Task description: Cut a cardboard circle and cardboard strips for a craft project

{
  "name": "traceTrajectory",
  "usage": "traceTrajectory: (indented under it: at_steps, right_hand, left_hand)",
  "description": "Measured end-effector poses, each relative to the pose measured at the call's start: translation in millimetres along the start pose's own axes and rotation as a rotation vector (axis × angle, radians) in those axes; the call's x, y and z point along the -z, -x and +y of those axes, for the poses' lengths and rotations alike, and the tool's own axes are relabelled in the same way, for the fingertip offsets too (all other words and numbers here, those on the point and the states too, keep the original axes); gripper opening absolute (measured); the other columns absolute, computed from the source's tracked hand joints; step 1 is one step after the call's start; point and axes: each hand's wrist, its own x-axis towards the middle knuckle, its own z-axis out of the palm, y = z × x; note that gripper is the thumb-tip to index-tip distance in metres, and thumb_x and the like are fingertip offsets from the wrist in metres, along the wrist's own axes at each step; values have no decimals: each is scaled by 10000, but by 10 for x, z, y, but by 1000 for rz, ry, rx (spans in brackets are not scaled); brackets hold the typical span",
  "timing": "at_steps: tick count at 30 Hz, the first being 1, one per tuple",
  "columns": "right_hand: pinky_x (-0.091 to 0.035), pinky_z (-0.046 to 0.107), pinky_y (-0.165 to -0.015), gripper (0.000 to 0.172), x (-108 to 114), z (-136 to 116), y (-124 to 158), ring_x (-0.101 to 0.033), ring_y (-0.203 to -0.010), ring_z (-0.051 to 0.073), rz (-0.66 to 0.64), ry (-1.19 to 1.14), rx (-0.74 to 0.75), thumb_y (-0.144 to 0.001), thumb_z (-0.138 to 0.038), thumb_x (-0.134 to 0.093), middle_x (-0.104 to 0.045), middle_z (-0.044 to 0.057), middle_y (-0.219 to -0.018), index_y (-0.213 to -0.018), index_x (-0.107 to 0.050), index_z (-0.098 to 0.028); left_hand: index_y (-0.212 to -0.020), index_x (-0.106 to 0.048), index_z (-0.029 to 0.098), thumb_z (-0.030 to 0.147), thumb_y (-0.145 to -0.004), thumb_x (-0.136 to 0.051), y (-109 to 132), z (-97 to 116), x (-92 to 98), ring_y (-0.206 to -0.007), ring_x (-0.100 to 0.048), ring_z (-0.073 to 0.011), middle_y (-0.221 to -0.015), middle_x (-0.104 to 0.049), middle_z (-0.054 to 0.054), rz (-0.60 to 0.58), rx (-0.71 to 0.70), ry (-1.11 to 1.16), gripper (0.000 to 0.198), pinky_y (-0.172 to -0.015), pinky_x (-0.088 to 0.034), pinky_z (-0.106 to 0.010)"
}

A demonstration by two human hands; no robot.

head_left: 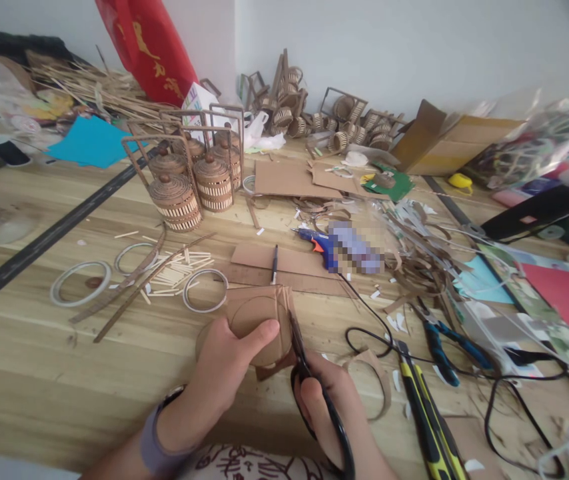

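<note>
My left hand (pixel 229 360) grips a piece of brown cardboard (pixel 259 307), its thumb pressed on top. A curved line is drawn on the cardboard. In my right hand (pixel 329 400) is a pair of black-handled scissors (pixel 300 347), with fingers through the loops. The blades meet the right edge of the cardboard; how far apart they stand I cannot tell. Just beyond lie a dark pen (pixel 274 263) and flat cardboard strips (pixel 294 267). A white ring of tape (pixel 205 291) rests left of the cardboard, near a heap of short wooden sticks (pixel 184 267).
Lidded woven baskets (pixel 174 200) with tall handles stand at the back left. A blue glue gun (pixel 322 247) lies beyond my hands, its cord trailing right. Pliers (pixel 447 347) and a yellow-black utility knife (pixel 427 413) lie at the right. An open cardboard box (pixel 454 143) stands behind.
</note>
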Motion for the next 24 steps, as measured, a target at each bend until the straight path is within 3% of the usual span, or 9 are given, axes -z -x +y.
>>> traceTrajectory:
  at_steps: [3, 6, 15, 24]
  right_hand:
    - [-289, 297, -471, 843, 28, 50, 5, -379, -499, 148, 8, 11, -19, -858, -883, -352, -457, -57, -587, -1288, -572, -192]
    - [-269, 271, -436, 913, 33, 107, 28, -373, -453, 129, -3, -2, -46, -867, -869, -375, -462, -81, -566, -1424, -441, -149]
    - [-257, 307, -437, 843, 14, 5, 25, -337, -443, 144, -15, 19, -14, -876, -873, -291, -429, -46, -503, -1136, -703, -185]
    - [-376, 299, -482, 802, 37, -80, -8, -356, -461, 154, 20, 111, 88, -928, -819, -273, -418, -33, -509, -1017, -768, -194]
  left_hand:
    - [-983, -761, 180, 470, -658, -819, 4, 4, 20, -1084, -718, -359, -1046, -803, -113, -42, -42, -152, 440, -939, -540, -406]
    - [-980, -755, 177, 528, -677, -786, 14, 10, 31, -1109, -707, -370, -1060, -801, -119, -48, -19, -259, 464, -967, -527, -438]
    - [-945, -734, 176, 581, -630, -744, 21, 45, 39, -1078, -718, -386, -1041, -801, -133, -40, 34, -320, 513, -944, -546, -474]
    - [-1044, -740, 170, 535, -668, -771, -18, -18, 71, -1064, -731, -368, -1066, -800, -126, -97, -37, -242, 525, -928, -575, -453]
